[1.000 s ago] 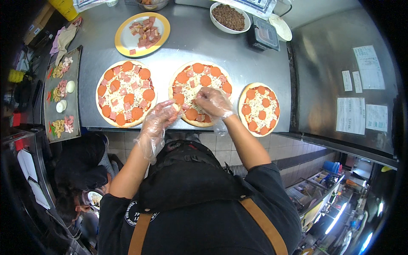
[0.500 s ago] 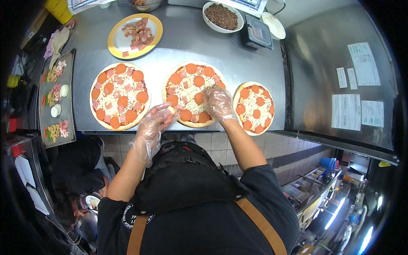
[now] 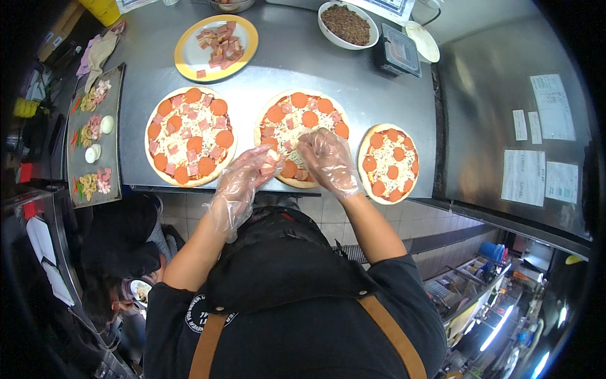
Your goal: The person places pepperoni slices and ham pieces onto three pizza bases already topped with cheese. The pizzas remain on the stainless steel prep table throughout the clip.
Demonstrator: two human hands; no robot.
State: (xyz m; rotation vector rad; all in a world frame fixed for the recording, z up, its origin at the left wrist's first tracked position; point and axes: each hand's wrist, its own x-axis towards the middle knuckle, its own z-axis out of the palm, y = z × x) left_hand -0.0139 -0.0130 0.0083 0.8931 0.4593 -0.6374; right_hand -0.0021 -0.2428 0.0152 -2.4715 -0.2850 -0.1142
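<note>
A middle pizza (image 3: 290, 134) with shredded cheese, pepperoni slices and pink ham squares lies in front of me, partly hidden by my hands. My left hand (image 3: 243, 180), in a clear plastic glove, is closed around several ham pieces (image 3: 269, 165) at the pizza's near left edge. Over the pizza's near right part is my right hand (image 3: 328, 159), also gloved, its fingers bent together; anything in them is hidden. A similarly topped pizza (image 3: 189, 138) lies to the left. The smaller pizza (image 3: 387, 163) on the right shows pepperoni and cheese.
Behind the pizzas, a yellow-rimmed plate (image 3: 183, 62) holds ham squares. A bowl of brown crumbled meat (image 3: 346, 26) and a dark lidded container (image 3: 399, 52) stand far right. A tray (image 3: 95, 163) of sorted toppings is at left. A person (image 3: 120, 234) crouches below it.
My right hand has shifted slightly toward the near side of the middle pizza, its fingers drawing in toward my left hand. The whole view has moved a little, so the table things appear farther right.
</note>
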